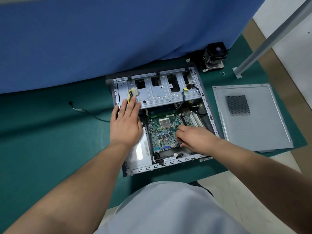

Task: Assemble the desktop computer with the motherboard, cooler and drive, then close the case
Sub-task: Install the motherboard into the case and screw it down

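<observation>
The open computer case (162,119) lies on its side on the green mat (50,132) on the floor, its far edge against the blue cloth (101,39). The left hand (125,122) is spread flat, fingers straight and a little apart, the fingertips touching the near edge of the metal drive cage (160,92) just below the white power connector (135,92), the palm over the power supply (140,149). The right hand (192,136) has its fingers curled down onto the motherboard (162,132) at its right edge, beside the bare processor (165,123); what they pinch cannot be told. The cooler (214,54) stands near the mat's far right corner. The side panel (249,115) lies flat just right of the case.
</observation>
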Available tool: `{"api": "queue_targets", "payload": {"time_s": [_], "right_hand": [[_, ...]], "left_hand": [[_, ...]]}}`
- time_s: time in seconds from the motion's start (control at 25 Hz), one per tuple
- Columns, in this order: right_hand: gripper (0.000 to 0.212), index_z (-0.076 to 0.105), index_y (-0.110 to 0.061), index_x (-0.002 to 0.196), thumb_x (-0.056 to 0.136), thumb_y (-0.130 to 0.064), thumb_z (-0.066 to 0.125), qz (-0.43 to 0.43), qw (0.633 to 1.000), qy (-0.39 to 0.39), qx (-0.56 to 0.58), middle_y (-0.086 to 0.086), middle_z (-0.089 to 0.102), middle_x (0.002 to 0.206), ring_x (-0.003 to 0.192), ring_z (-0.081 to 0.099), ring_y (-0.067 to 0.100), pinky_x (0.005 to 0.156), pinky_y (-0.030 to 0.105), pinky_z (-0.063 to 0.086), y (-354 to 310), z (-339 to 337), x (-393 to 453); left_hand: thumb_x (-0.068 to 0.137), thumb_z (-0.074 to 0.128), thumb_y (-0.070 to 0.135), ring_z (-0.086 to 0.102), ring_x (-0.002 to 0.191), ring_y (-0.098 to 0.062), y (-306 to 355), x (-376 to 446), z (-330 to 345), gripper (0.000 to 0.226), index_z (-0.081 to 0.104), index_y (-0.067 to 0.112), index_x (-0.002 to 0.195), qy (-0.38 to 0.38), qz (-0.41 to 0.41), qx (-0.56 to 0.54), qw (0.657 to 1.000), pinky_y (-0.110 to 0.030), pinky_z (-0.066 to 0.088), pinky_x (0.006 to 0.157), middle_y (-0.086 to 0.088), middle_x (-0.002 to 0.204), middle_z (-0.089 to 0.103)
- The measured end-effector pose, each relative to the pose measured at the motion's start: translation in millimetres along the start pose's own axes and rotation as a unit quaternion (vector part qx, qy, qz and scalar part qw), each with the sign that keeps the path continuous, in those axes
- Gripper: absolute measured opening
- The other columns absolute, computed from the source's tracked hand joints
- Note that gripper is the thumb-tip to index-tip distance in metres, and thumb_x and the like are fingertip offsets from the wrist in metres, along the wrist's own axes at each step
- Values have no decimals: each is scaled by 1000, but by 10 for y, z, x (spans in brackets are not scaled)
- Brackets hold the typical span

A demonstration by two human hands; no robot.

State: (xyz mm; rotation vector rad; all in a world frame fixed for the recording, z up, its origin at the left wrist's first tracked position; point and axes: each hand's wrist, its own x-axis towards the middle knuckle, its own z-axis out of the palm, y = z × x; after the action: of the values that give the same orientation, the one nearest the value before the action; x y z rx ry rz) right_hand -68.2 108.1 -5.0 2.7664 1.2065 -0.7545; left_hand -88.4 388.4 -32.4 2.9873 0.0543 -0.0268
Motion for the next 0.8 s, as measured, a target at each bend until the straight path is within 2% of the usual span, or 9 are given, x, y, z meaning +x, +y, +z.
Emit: {"api": "queue_targets", "payload": {"time_s": [0.24, 0.36, 0.48, 0.64, 0.8], "right_hand": [[36, 53, -15, 120, 92, -28, 71, -20, 999, -40, -13, 3, 53, 111, 91, 58, 18, 66, 28, 44, 130, 195, 290], [39, 53, -14, 121, 90, -28, 73, -25, 998, -52, -19, 3, 53, 111, 83, 48, 13, 69, 27, 50, 174, 287, 345], [38, 53, -13, 120, 91, -28, 71, -32, 998, -48, -25, 4, 54, 111, 83, 43, 11, 66, 24, 44, 199, 354, 383], [36, 54, -11, 118, 89, -22, 72, -62, 995, -76, -21, 6, 54, 110, 83, 50, 13, 67, 27, 51, 202, 418, 426], [45, 52, -15, 116, 84, -29, 80, -87, 991, -100, -19, 2, 53, 108, 82, 45, 11, 68, 23, 41, 209, 520, 425]], "left_hand": [[93, 31, 34, 14, 157, -19, 17, 2, -5, 64, 32, 29, 158, 4, -6, 8, 1000, -47, 11, 127, 8, 170, 16], [92, 32, 33, 13, 157, -19, 9, 10, 6, 66, 31, 29, 158, 2, -6, 11, 1000, -47, 11, 127, 8, 171, 15], [91, 35, 31, 15, 157, -21, 18, 18, 3, 66, 33, 29, 157, 9, -6, 9, 1000, -46, 10, 127, 7, 170, 17], [90, 36, 31, 17, 156, -22, 31, 26, 1, 67, 34, 29, 156, 13, -8, 14, 1000, -46, 11, 126, 6, 170, 19], [88, 36, 32, 19, 156, -23, 22, 27, -4, 69, 33, 30, 157, 12, -9, 19, 1000, -46, 12, 126, 5, 170, 19]]}}
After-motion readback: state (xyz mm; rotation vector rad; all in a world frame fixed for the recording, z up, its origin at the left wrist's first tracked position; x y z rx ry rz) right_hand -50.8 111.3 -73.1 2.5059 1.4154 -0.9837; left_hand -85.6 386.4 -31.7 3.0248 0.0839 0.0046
